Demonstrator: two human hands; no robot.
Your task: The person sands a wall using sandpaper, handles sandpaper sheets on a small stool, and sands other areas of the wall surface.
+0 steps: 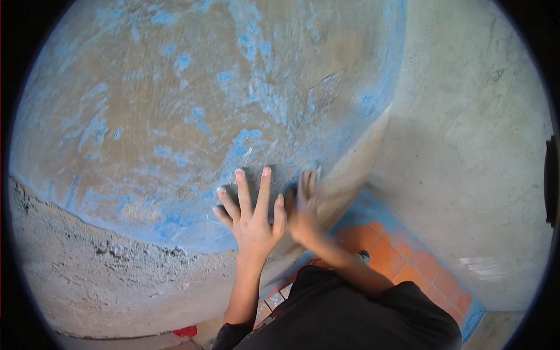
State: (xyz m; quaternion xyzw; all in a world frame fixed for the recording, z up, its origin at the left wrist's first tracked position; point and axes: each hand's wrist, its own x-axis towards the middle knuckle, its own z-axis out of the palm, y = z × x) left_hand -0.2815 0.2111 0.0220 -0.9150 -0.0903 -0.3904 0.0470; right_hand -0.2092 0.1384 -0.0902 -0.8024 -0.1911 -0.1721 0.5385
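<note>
My left hand (254,216) lies on the lower part of a brown, blue-smeared surface (192,105), its fingers spread and nothing in its grasp. Pale dust coats the fingertips. Just to its right, my right hand (304,207) is near the surface's lower right edge, blurred by motion. Two of its fingers point upward against the surface; the rest of that hand is smeared, and whether it holds anything cannot be made out.
Rough grey concrete (116,280) borders the surface at lower left. A smooth grey wall (466,146) stands on the right. Below are orange floor tiles (408,274) with blue dust and a red object (185,331).
</note>
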